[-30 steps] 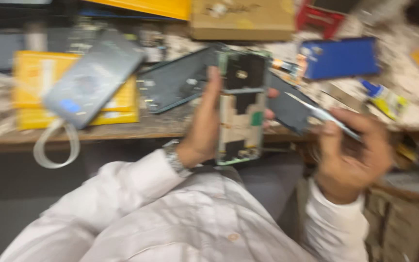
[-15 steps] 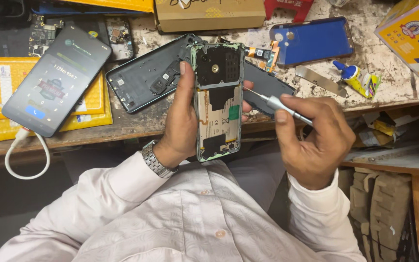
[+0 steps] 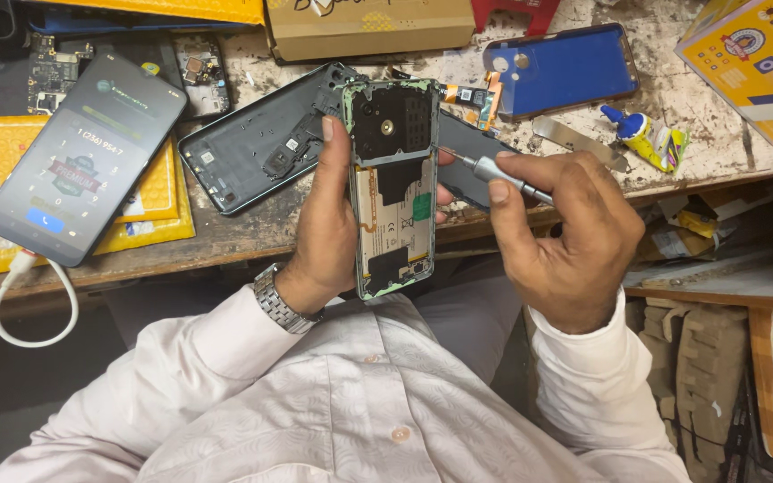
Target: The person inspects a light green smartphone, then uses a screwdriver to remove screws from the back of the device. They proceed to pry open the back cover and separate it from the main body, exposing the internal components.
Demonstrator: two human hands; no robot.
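My left hand [image 3: 322, 224] grips an opened phone [image 3: 393, 186] upright above the bench edge, its back off, showing the battery, black shields and a greenish frame. My right hand [image 3: 565, 237] holds a thin metal screwdriver [image 3: 497, 173] with its tip at the phone's right edge, near the upper part. A steel watch [image 3: 279, 300] sits on my left wrist. Both arms wear white sleeves.
On the worn bench [image 3: 225, 241] lie a dark back cover [image 3: 257, 143], a lit phone [image 3: 82, 156] on a white cable over yellow padded envelopes [image 3: 149, 210], a blue phone case [image 3: 565, 67], a cardboard box [image 3: 369, 27], a small glue tube [image 3: 646, 139] and circuit boards [image 3: 51, 67].
My right hand has moved left and up, bringing the screwdriver tip against the phone's right edge. The view has steadied and come closer; my left hand keeps the phone.
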